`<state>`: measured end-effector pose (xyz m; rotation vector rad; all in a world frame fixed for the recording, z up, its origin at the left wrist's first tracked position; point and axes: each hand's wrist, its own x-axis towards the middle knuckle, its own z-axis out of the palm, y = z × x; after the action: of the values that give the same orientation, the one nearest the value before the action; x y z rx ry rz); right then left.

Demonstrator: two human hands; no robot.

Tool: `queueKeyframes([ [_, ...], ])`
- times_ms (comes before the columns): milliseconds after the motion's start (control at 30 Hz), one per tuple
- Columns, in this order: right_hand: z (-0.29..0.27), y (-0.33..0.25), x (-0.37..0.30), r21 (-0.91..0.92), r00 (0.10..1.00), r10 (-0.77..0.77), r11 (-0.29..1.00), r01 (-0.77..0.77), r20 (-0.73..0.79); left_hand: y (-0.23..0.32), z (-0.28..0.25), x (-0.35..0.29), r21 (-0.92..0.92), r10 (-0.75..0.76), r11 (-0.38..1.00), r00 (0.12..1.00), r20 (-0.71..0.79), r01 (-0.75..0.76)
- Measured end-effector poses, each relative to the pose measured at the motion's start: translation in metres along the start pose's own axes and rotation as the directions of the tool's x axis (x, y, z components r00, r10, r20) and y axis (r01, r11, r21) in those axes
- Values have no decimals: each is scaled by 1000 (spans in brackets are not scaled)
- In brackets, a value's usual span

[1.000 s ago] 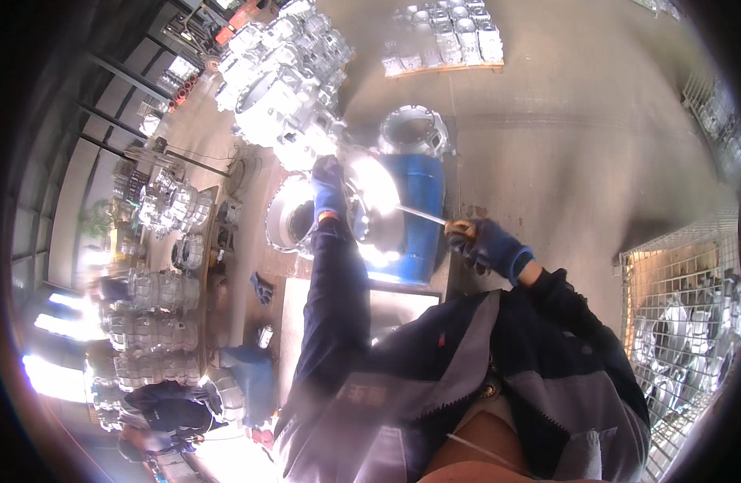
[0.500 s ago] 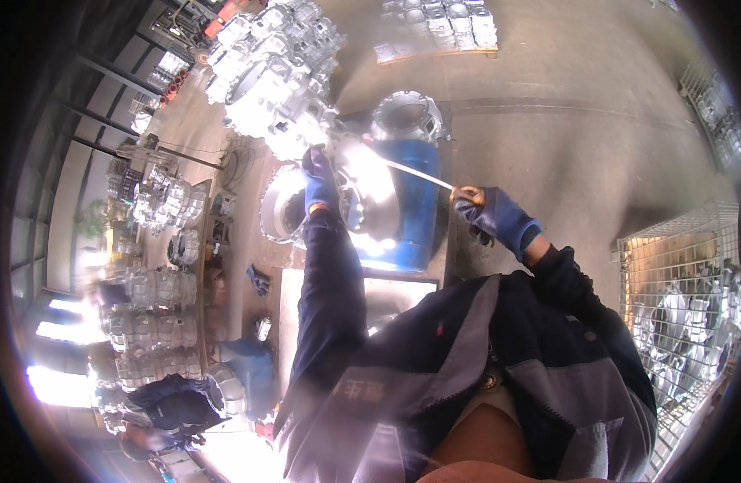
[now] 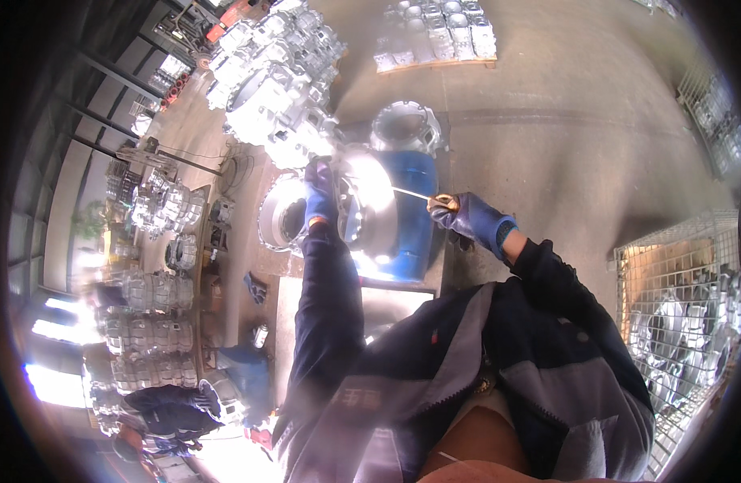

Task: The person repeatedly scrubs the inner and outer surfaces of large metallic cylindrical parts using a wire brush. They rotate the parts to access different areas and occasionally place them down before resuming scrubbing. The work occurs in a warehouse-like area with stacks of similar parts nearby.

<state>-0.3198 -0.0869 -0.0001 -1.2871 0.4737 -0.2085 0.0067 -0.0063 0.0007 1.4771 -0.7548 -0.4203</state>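
Note:
My right hand [image 3: 471, 219], in a blue work glove with a dark palm, is closed around the handle end of a thin, straight metal rod tool [image 3: 410, 193]. The rod's far end reaches the bright, ring-shaped metal housing [image 3: 374, 193], and its tip is lost in glare. My left hand [image 3: 319, 191], gloved alike, grips the left rim of this housing; its fingertips are washed out by light. Under and beside the housing shows a blue drum [image 3: 417, 229]. Another round housing [image 3: 280, 211] lies just left of my left hand.
Beyond the drum stands one more ring-shaped housing [image 3: 404, 126]. Castings are piled at upper left [image 3: 278, 97], and a loaded pallet [image 3: 435, 36] sits farther off. A wire cage [image 3: 680, 322] with metal parts is at right. Another person [image 3: 173, 414] bends at lower left.
My right hand has moved left and slightly down, bringing the rod further across the housing, so less of it shows. My left hand stays at the rim. The view has shifted slightly.

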Motion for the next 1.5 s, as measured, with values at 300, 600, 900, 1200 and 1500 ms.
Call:
queueKeyframes([
  [300,3,-39,-20,-369,969,38,920,-130,-246,3,4,0,20,1,1000,1000,12,-1],
  [600,-4,-4,12,-410,969,-129,912,32,-213,-23,1,19,-63,15,998,996,-84,-20],
  [900,-1,-7,12,-434,955,-219,894,114,-200,-38,-6,36,-375,1,927,999,-46,-19],
  [1200,-11,3,27,-154,972,-186,974,163,-147,-47,-9,36,-339,-58,940,997,-59,35],
  [1500,-23,35,48,-515,927,-296,845,142,-229,-17,-4,20,-45,37,998,999,37,-36],
])
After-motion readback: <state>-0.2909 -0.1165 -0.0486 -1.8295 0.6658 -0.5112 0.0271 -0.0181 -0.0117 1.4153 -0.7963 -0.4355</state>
